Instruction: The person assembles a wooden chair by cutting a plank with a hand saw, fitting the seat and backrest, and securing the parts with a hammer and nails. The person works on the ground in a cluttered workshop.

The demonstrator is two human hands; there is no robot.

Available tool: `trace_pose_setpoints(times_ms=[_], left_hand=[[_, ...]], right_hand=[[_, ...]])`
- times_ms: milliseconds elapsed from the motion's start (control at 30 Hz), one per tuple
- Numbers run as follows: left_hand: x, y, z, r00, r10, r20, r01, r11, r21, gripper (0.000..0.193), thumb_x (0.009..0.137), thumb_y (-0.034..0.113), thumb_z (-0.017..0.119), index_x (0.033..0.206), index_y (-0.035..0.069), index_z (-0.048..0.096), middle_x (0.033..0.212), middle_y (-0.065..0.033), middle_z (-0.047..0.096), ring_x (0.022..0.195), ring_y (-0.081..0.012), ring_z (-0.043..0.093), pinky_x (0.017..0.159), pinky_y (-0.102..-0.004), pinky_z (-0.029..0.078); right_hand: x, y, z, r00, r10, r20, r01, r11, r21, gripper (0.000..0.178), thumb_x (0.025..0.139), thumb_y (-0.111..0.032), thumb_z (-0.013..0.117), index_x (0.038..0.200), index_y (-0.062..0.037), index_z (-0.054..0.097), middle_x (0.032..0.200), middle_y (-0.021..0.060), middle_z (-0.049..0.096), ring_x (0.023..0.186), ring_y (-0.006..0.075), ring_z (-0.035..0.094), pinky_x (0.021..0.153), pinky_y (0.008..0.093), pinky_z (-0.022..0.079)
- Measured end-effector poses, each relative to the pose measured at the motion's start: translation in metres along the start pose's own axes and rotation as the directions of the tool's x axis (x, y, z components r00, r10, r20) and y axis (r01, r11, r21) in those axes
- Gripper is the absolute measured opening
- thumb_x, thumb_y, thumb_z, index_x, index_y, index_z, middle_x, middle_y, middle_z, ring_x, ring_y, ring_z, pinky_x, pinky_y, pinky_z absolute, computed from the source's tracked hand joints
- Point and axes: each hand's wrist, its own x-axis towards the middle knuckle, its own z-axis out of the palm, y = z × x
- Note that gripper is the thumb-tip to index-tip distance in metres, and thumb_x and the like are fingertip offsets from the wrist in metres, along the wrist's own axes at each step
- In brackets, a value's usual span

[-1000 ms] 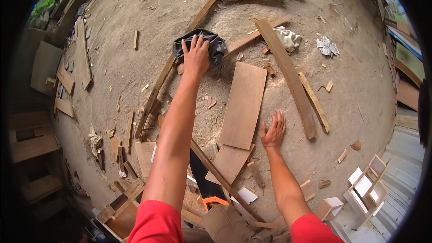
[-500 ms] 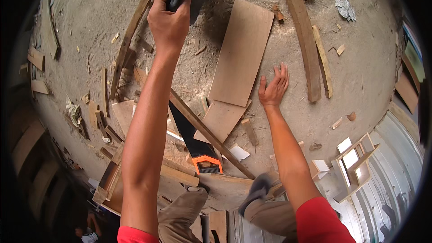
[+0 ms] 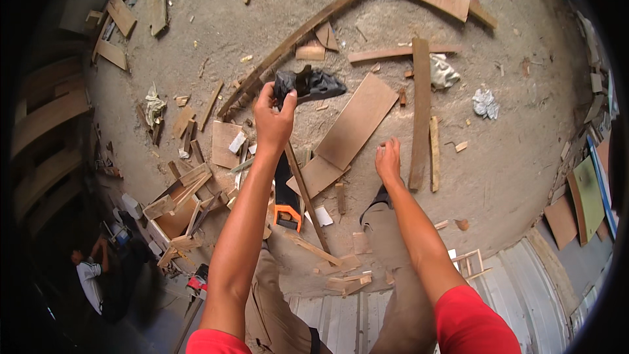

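My left hand (image 3: 274, 120) is closed on the near end of a crumpled black plastic bag (image 3: 318, 84), held up over the dirt floor. To the right, my right hand (image 3: 388, 159) holds nothing; its fingers are loosely bent and apart. Between the two hands a long plywood board (image 3: 359, 121) lies slantwise, its near end over a shorter plywood piece (image 3: 316, 176). A handsaw with an orange handle (image 3: 287, 217) and dark blade lies below my left hand, partly beside a narrow wooden strip (image 3: 304, 193).
A thick wooden plank (image 3: 420, 118) lies right of my right hand. A long beam (image 3: 301, 29) crosses the far left floor. Crumpled foil (image 3: 485, 103), a pale cloth (image 3: 444, 73) and wood scraps are scattered about. At the lower left, another person (image 3: 92, 275) sits beyond a wooden box (image 3: 175, 216).
I have stepped forward, and one foot now stands near the plywood. The black bag is still in my left hand, lower in view. My right hand's spread fingers have drawn closer together.
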Motion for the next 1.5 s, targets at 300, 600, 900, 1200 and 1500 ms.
trace_pose_setpoints(times_ms=[300,600,900,1200,1500], left_hand=[[0.072,0.113,-0.029,0.989,-0.064,0.135,0.057,0.997,0.056,0.022,0.092,0.021,0.071,0.099,0.001,0.065,0.081,0.0000,0.065,0.075,-0.0062,0.057,0.066,-0.0233,0.044],[0.195,0.065,0.011,0.981,-0.179,0.077,0.194,0.931,-0.310,0.018,0.093,0.020,0.068,0.095,0.002,0.063,0.077,-0.0027,0.065,0.070,-0.0096,0.061,0.066,-0.0251,0.048],[0.300,0.026,0.032,0.980,-0.198,0.033,0.196,0.908,-0.371,0.014,0.094,0.014,0.065,0.098,0.002,0.061,0.082,-0.0036,0.065,0.075,-0.0099,0.060,0.074,-0.0258,0.048],[0.285,0.036,0.012,0.923,-0.367,-0.115,0.292,0.863,-0.413,0.021,0.094,0.017,0.067,0.108,0.002,0.067,0.075,0.0041,0.057,0.062,-0.0033,0.046,0.057,-0.0214,0.036],[0.155,0.090,0.033,0.960,-0.262,-0.094,0.230,0.937,-0.263,0.039,0.101,0.026,0.057,0.131,0.004,0.048,0.078,0.0019,0.056,0.060,-0.0030,0.043,0.052,-0.0199,0.034]], right_hand=[[0.116,-0.157,-0.199,0.953,-0.291,0.081,0.297,0.952,-0.076,0.044,0.092,-0.038,0.065,0.073,0.0009,0.068,0.066,0.0222,0.065,0.065,0.0403,0.066,0.063,0.0474,0.051],[0.364,-0.245,-0.192,0.893,-0.429,-0.139,0.421,0.903,-0.082,0.026,0.089,-0.024,0.069,0.096,0.0005,0.061,0.094,0.0243,0.067,0.090,0.0434,0.064,0.079,0.0504,0.050],[0.584,-0.228,-0.161,0.946,-0.226,-0.231,0.142,0.933,-0.330,0.036,0.091,-0.021,0.064,0.117,0.0018,0.053,0.124,0.0219,0.059,0.119,0.0409,0.054,0.100,0.0512,0.041],[0.503,-0.262,-0.151,0.825,-0.528,-0.202,0.368,0.773,-0.517,0.023,0.087,-0.007,0.060,0.110,-0.0096,0.062,0.116,0.0106,0.057,0.108,0.0308,0.056,0.089,0.0460,0.042],[0.245,-0.321,-0.215,0.838,-0.514,-0.184,0.542,0.823,0.168,0.034,0.082,0.002,0.067,0.114,-0.0117,0.062,0.094,0.0125,0.057,0.083,0.0314,0.063,0.072,0.0415,0.049]])
